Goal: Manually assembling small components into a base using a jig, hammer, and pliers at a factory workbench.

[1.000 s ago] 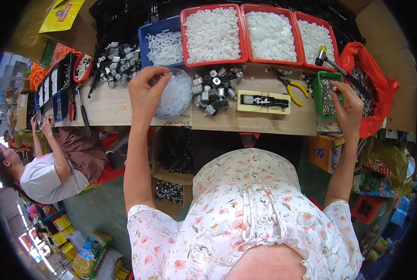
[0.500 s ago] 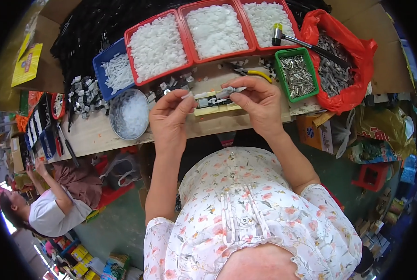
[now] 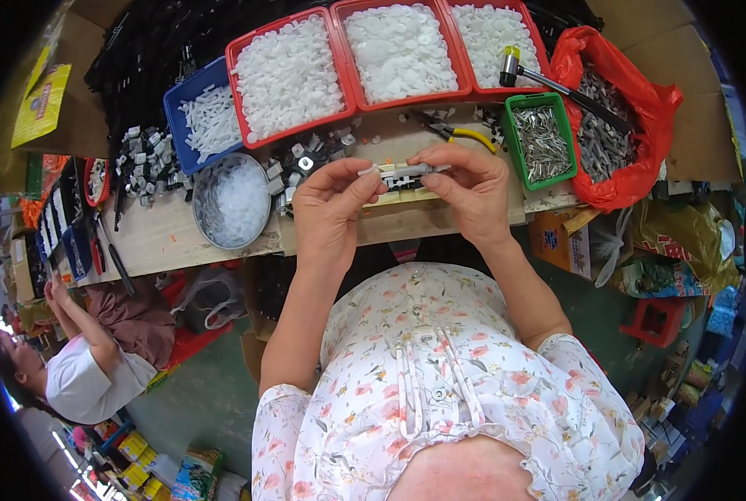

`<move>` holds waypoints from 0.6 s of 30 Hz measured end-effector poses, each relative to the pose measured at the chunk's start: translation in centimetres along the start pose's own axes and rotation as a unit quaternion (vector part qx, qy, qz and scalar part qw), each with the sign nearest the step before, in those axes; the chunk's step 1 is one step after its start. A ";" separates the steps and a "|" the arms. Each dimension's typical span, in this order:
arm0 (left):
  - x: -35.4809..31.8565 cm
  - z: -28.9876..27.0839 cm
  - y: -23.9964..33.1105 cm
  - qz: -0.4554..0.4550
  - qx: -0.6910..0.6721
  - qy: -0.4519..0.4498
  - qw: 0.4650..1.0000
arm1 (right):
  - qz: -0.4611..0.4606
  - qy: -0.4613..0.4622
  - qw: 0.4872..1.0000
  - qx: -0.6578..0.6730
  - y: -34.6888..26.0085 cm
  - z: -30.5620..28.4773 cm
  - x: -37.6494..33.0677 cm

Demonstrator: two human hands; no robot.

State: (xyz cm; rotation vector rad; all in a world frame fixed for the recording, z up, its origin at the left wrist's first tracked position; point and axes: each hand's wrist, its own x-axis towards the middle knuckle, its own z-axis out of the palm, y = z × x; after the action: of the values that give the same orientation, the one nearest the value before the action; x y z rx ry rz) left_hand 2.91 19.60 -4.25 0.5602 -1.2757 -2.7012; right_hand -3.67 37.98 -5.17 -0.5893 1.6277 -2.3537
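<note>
While both hands met above the near edge of the worktop (image 3: pixel 164 238), little bare wood lay around them: only the pale strip along that near edge, left of the hands, was free. Far of the hands stood three red trays (image 3: pixel 289 77) of white pieces, with a blue tray (image 3: pixel 199 117) to their left. A round metal bowl (image 3: pixel 229 200) of clear bits sat just left of the left hand (image 3: pixel 330 209), close to the edge. To the right, a green bin (image 3: pixel 540 140) of metal pins and a red bag (image 3: pixel 632 125) closed off that side, a hammer (image 3: pixel 548 77) lying across them. Yellow-handled pliers (image 3: pixel 465 134) lay just far of the right hand (image 3: pixel 471 190).

A small grey bar-shaped part (image 3: pixel 406 171) was held level between the hands, over a yellowish block (image 3: pixel 402 196) on the worktop. It looked narrow and long, with darker notches along it and a pale tip at its left end. The left hand's grip pinched that left end between thumb and fingers; the right hand's grip pinched the right end.
</note>
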 end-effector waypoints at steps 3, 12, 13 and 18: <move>0.0 0.1 0.0 -0.023 0.003 -0.013 1.000 | -0.027 -0.036 0.998 -0.043 0.1 -0.3 0.2; 0.3 0.4 -1.1 0.115 0.216 -0.034 0.969 | 0.023 -0.148 0.940 -0.306 -3.5 -3.1 1.2; 0.4 0.5 -1.3 0.143 0.252 -0.044 0.956 | 0.023 -0.144 0.941 -0.306 -3.7 -3.4 1.2; 0.7 1.0 -2.0 0.190 0.328 -0.071 0.923 | -0.044 -0.199 0.889 -0.410 -4.7 -4.2 1.1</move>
State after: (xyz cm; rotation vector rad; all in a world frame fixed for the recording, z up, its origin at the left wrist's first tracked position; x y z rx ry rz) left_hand 1.99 21.43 -5.43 0.1286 -2.0857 -1.9954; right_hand -6.29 42.80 -1.82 -1.2098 2.3485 -1.3362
